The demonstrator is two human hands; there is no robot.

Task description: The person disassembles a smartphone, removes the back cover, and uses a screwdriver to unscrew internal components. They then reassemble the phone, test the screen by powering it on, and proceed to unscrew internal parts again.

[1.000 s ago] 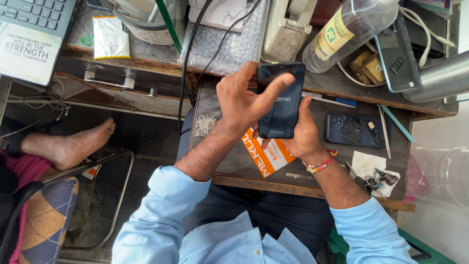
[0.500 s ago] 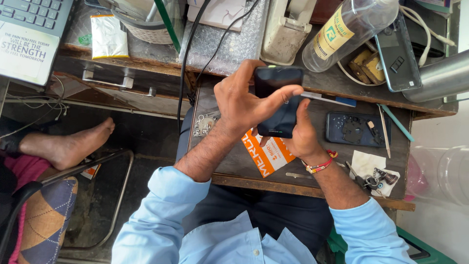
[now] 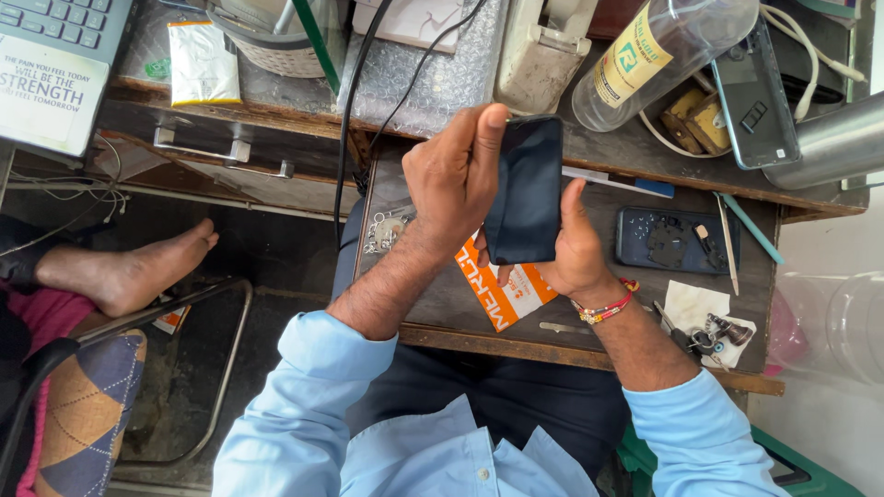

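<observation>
Hands are meeting over the middle of the small wooden workbench (image 3: 589, 345), both closing on a dark smartphone (image 3: 527, 189) that is standing upright between them. The left hand (image 3: 451, 179) is gripping the phone's left edge, its thumb lying flat along the glass near the top corner. The right hand (image 3: 575, 258) is cupping the phone from below and behind, its thumb pressing the right edge (the other fingers are hidden behind the phone). An orange card (image 3: 505, 290) is lying on the bench just beneath the phone. Toward the right edge of the bench an opened phone body (image 3: 677, 241) is resting flat, with small tools on a white cloth (image 3: 704, 327) near the front right corner. A clear plastic bottle (image 3: 658, 51) is lying tilted along the bench's back edge.
</observation>
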